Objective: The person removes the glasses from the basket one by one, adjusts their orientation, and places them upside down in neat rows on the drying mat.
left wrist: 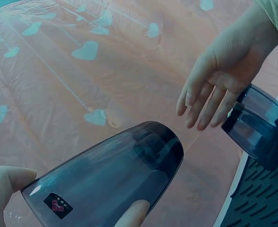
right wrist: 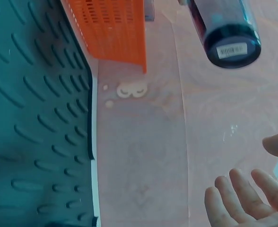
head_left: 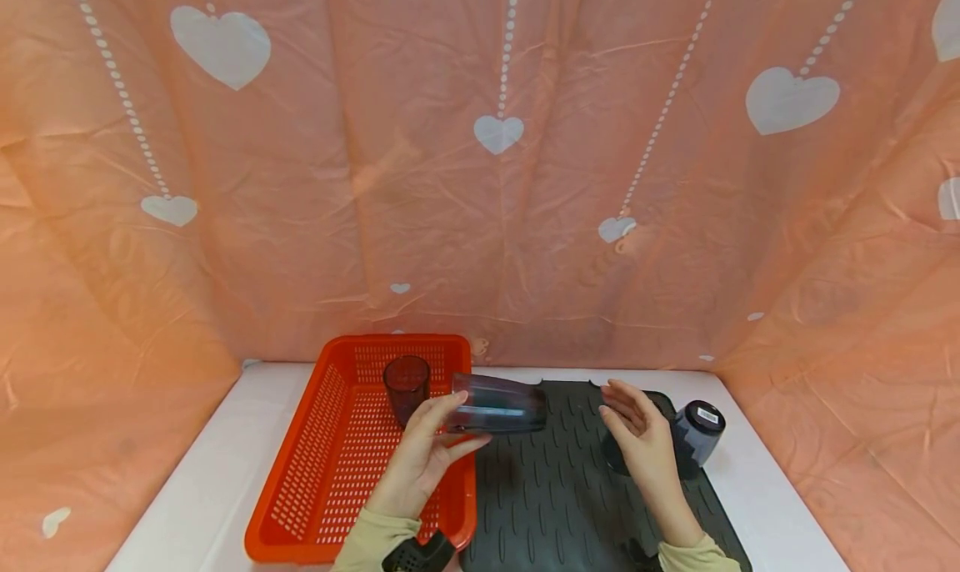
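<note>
My left hand (head_left: 416,464) grips a dark, see-through drinking glass (head_left: 506,405) between fingers and thumb near its rim. The glass lies sideways in the air, base toward the right; in the left wrist view a small dark label shows on the glass (left wrist: 106,177). A white barcode sticker marks the base of the glass (right wrist: 231,49) in the right wrist view. My right hand (head_left: 643,439) hovers apart from it, fingers loosely bent and holding nothing. Beside that hand, an upside-down glass (head_left: 699,432) stands at the mat's right edge. Another dark glass (head_left: 613,454) is partly hidden behind the hand.
An orange perforated plastic basket (head_left: 288,472) stands at the left, with one more glass (head_left: 405,384) inside it. On the white table (head_left: 180,505) a black ridged drying mat (head_left: 555,505) lies right of the basket. A pink curtain with hearts (head_left: 427,180) hangs behind.
</note>
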Motion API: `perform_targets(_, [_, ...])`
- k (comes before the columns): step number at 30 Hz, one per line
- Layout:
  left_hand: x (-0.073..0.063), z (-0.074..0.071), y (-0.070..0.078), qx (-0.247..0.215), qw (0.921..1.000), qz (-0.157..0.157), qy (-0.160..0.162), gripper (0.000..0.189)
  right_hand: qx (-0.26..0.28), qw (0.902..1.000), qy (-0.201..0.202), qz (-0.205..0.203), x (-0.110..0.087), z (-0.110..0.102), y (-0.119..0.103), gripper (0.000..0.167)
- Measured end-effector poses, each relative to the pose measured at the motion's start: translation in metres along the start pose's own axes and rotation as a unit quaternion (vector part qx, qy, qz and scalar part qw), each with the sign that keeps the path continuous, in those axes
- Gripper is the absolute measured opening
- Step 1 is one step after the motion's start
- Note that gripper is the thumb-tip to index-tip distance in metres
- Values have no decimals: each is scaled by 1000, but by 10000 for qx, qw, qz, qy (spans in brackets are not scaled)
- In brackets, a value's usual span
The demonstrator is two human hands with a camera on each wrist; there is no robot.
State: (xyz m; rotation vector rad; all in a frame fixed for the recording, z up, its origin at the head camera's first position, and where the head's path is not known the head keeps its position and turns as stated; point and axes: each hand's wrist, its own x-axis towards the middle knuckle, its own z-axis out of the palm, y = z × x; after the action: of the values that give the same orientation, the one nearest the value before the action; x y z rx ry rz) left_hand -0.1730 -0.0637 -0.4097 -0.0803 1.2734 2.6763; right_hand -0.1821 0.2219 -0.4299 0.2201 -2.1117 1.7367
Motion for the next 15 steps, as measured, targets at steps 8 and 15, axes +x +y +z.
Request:
perform_targets(8, [0,4,-3,94,9999,-88,-71,25,236,9992,-239,236,-2,10,-3,38])
perform_targets(15, [0,8,-6,176,9998,-123,-56,27,698,9960,-551,119,-3,20,-4,37])
